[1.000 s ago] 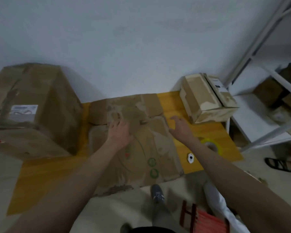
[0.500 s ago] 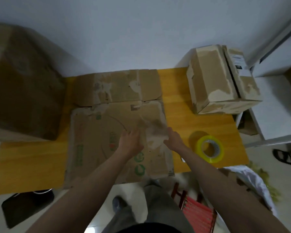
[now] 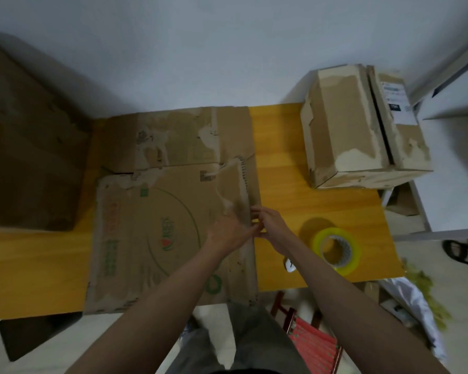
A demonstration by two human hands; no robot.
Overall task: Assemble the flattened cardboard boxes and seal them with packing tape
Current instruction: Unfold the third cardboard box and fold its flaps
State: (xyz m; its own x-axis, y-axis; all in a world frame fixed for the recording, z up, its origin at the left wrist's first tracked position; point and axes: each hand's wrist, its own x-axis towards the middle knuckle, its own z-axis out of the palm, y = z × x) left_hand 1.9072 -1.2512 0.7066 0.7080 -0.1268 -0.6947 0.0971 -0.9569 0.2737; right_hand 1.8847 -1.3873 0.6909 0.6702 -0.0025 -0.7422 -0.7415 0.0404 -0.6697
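One flattened cardboard box (image 3: 157, 228), printed in green with a small watermelon mark, is laid flat across a yellow table (image 3: 308, 190), its near edge overhanging the table's front. Two hands are brought together at the box's right edge: the left hand (image 3: 229, 233) is laid on the cardboard with its fingers reaching over that edge, and the right hand (image 3: 268, 225) is curled at the same edge beside it, apparently pinching the cardboard; motion blur hides whether the left fingers close on it.

One roll of yellow-green packing tape (image 3: 335, 249) is lying flat on the table, near the right forearm and apart from the box. Two assembled boxes are counted: a small closed box (image 3: 357, 125) with a white label is standing at the far right corner of the table, and a large brown box (image 3: 30, 136) is seen at the left. What either box holds cannot be told.

One red chair (image 3: 311, 344) is seen below the table's edge, and one sandal (image 3: 465, 252) on the floor at right.
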